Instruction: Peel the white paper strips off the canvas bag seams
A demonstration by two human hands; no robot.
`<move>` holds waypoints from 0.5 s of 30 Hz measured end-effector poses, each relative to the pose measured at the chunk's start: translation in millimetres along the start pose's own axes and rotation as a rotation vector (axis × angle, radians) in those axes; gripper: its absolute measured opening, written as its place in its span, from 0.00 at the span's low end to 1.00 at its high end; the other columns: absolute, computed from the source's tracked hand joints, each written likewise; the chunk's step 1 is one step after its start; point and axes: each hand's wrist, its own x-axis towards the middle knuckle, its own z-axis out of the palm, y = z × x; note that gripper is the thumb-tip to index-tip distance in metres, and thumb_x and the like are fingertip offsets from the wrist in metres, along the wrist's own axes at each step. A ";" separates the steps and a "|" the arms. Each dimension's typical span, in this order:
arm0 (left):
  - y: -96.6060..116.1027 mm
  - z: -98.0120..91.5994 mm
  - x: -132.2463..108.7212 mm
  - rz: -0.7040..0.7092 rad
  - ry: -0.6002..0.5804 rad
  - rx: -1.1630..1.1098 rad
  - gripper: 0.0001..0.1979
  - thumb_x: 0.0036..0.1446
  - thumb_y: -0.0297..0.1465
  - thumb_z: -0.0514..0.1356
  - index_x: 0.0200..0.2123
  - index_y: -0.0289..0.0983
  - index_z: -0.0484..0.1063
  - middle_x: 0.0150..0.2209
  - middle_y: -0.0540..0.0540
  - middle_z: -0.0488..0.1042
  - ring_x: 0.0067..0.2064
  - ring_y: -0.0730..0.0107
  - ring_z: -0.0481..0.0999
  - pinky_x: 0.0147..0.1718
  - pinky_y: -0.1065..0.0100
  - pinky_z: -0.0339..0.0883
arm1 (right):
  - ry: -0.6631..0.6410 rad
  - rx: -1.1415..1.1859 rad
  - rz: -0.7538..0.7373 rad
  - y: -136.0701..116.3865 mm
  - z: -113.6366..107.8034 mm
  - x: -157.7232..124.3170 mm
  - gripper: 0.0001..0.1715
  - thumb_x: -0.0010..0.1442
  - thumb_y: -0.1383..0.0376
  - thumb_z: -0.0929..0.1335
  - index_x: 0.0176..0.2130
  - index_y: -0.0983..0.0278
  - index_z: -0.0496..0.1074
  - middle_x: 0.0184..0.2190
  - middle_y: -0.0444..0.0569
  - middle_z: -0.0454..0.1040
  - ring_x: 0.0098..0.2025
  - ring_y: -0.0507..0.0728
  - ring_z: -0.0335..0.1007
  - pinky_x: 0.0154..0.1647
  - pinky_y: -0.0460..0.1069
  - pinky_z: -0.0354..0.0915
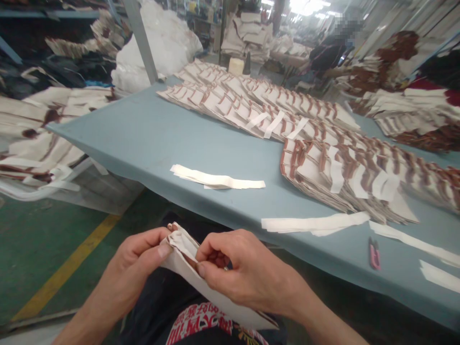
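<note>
A folded white fabric piece with brown edging is held over my lap, in front of the table edge. At its upper left end my left hand pinches the bunched corner between thumb and fingers. My right hand is closed on the brown-edged opening along the piece's upper side, thumb against the cloth and fingers curled. What lies inside that opening is hidden. The piece slants down to the right, below my right wrist.
White strips lie on the blue table, with more strips along its front edge. Pink-handled thread snips lie nearby. Stacked brown-edged fabric pieces run across the back. A filled bin stands left; a person is in the background.
</note>
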 end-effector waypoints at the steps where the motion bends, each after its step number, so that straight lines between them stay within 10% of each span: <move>1: 0.1 1.1 0.0 -0.009 0.030 -0.034 0.11 0.62 0.37 0.68 0.29 0.37 0.83 0.28 0.54 0.82 0.31 0.70 0.76 0.33 0.77 0.71 | 0.023 -0.003 -0.011 0.5 3.3 -0.2 0.07 0.64 0.70 0.72 0.32 0.62 0.76 0.25 0.38 0.73 0.25 0.49 0.66 0.30 0.45 0.58; 10: -9.9 -1.3 6.1 -0.115 0.042 -0.205 0.14 0.50 0.41 0.76 0.27 0.37 0.82 0.25 0.50 0.79 0.27 0.69 0.72 0.28 0.72 0.71 | 0.273 -0.042 -0.186 9.8 33.9 -7.7 0.07 0.58 0.72 0.70 0.30 0.62 0.73 0.25 0.40 0.77 0.26 0.48 0.70 0.31 0.44 0.58; 15: -23.1 -11.8 4.4 -0.130 -0.236 -0.043 0.13 0.60 0.41 0.75 0.41 0.39 0.86 0.36 0.46 0.86 0.39 0.60 0.81 0.40 0.69 0.75 | 0.306 -0.121 -0.190 14.4 37.6 -9.9 0.08 0.56 0.74 0.70 0.29 0.62 0.72 0.24 0.39 0.77 0.25 0.48 0.69 0.29 0.44 0.55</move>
